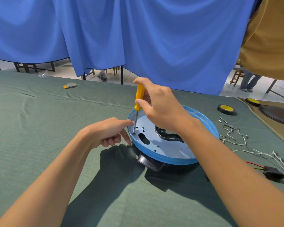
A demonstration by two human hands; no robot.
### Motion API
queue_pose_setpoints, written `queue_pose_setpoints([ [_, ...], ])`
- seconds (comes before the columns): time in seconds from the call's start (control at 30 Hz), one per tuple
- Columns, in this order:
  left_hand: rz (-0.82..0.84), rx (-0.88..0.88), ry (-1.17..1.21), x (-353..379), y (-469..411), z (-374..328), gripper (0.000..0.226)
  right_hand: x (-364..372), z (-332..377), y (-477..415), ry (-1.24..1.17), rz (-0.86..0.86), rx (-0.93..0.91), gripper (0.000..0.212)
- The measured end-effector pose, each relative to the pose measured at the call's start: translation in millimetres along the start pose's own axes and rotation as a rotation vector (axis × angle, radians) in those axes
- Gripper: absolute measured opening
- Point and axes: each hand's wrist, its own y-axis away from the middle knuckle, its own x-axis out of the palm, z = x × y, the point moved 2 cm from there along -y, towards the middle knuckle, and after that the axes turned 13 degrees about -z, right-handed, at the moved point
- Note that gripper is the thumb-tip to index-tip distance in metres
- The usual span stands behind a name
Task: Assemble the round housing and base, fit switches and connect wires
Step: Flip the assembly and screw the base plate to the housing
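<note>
Forearms enter from 6 o'clock over the green-clothed surface (39, 120). Left hand (105, 131) lies at 9 o'clock of the blue round housing (203, 122): index finger straight, its tip at the shaft of the screwdriver (139, 98), thumb down against the outer rim, remaining fingers curled, holding nothing. Right hand (161, 108) grips the yellow handle; the tool stands near upright, tip on a screw (134, 133) at the plate's 9 o'clock edge. The housing sits on the black base (150, 162). White wires (236, 138), a black connector (273, 173) and a tape roll (226, 109) lie at 3 o'clock.
</note>
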Motion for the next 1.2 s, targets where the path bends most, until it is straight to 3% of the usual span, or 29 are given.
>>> queue_pose_setpoints([
  [0.1, -0.16, 0.113, -0.006, -10, 1, -7, 0.052, -1, 1, 2, 0.006, -0.008, 0.015, 0.046],
  [0.17, -0.277, 0.274, -0.027, -26, 4, -16, 0.031, 0, 2, 1, -0.004, -0.013, 0.036, 0.047],
  [0.27, -0.159, 0.5, -0.008, -47, 16, -36, 0.007, 1, 4, -1, -0.052, -0.013, 0.064, 0.046],
  [0.33, -0.049, 0.532, -0.048, -49, 21, -47, 0.011, 2, 5, -2, -0.076, -0.022, 0.074, 0.046],
  [0.57, -0.092, 0.573, 0.065, -37, 17, -62, 0.009, 3, 7, -5, -0.052, -0.042, 0.055, 0.045],
  [0.77, -0.053, 0.591, 0.202, -36, 12, -56, 0.034, 0, 10, -4, 0.061, -0.118, 0.046, 0.039],
  [0.87, 0.016, 0.625, 0.301, -36, 9, -51, 0.019, -5, 11, -6, -0.049, -0.077, 0.093, 0.039],
  [0.97, 0.096, 0.643, 0.313, -38, 8, -45, 0.019, -7, 14, -7, -0.14, -0.052, 0.104, 0.036],
  [1.1, 0.118, 0.608, 0.309, -40, 11, -44, 0.021, -6, 12, -5, -0.069, -0.187, 0.104, 0.022],
  [1.2, 0.03, 0.614, 0.327, -36, 13, -49, 0.026, -5, 10, -4, 0.022, -0.242, 0.118, 0.024],
])
